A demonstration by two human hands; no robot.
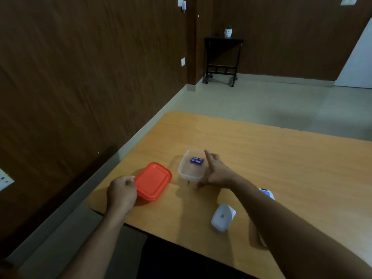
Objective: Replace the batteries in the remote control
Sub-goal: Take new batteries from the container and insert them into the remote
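Note:
A clear plastic container (187,174) stands open on the wooden table (281,168), with a blue pack of batteries (196,160) lying inside at its far end. My right hand (216,172) grips the container's right side, thumb raised over the rim. Its red lid (153,181) rests flat on the table to the left, and my left hand (121,193) pinches the lid's near-left edge. The white remote control (266,193) lies behind my right forearm, mostly hidden. A white battery cover (223,217) lies face down near the table's front edge.
The table's left corner and front edge are close to both hands. A brown panelled wall runs along the left. A small black side table (222,59) with a white pot stands far back on the floor.

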